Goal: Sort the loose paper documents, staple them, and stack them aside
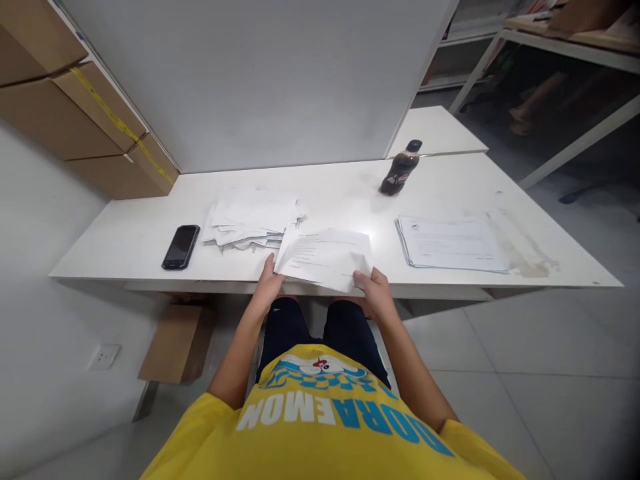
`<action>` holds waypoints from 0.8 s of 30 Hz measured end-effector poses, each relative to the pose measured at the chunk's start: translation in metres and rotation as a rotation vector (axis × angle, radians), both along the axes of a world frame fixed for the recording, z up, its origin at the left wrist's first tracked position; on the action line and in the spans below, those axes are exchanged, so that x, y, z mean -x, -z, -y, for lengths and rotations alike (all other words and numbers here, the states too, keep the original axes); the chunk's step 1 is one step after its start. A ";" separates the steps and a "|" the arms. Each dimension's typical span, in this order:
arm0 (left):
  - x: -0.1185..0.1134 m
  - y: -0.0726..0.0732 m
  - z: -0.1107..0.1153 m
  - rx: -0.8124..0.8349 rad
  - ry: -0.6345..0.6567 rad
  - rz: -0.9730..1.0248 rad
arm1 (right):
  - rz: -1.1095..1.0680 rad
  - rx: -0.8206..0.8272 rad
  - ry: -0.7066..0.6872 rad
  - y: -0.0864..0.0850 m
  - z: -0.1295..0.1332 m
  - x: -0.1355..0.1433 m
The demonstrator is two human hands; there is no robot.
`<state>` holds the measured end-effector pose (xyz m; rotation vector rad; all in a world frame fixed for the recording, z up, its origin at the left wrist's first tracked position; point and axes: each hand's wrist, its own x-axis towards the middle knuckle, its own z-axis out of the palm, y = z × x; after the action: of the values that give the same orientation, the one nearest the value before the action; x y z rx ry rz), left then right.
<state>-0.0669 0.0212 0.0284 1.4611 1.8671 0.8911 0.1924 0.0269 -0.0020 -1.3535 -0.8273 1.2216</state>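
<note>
A printed sheet of paper (320, 257) is held up at the table's front edge, its right side creased. My left hand (270, 280) grips its lower left corner, thumb along the edge. At the lower right corner, my right hand (375, 287) pinches it with the thumb on top. Whether more than one sheet is in my hands I cannot tell. Just behind and to the left lies an untidy pile of papers (255, 213). A neater stack of printed sheets (453, 243) rests on the right of the white table (340, 183).
A black phone (181, 247) lies at the left. A dark cola bottle (400, 170) stands at the back right. Cardboard boxes (100, 120) are stacked at the back left, and another box (177, 340) is under the table. A grey panel (270, 80) rises behind. Another person's leg (537, 100) shows far right.
</note>
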 end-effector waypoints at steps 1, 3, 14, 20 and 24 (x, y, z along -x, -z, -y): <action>0.001 -0.003 -0.002 0.040 -0.021 0.146 | -0.017 0.015 -0.005 -0.002 -0.001 -0.002; 0.002 -0.010 -0.004 0.103 -0.066 0.378 | -0.045 0.045 -0.021 -0.003 0.000 -0.006; 0.011 -0.028 -0.011 -0.085 -0.105 0.404 | -0.121 0.087 0.012 -0.003 0.003 -0.014; 0.028 -0.028 -0.029 -0.188 -0.146 0.410 | -0.177 0.116 0.048 -0.004 0.001 -0.015; 0.034 -0.019 -0.038 -0.241 -0.250 0.392 | -0.204 0.092 0.043 -0.003 0.001 -0.014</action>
<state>-0.1013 0.0594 0.0469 1.0925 1.7077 1.4503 0.2068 0.0264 0.0010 -1.2876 -0.6024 1.3524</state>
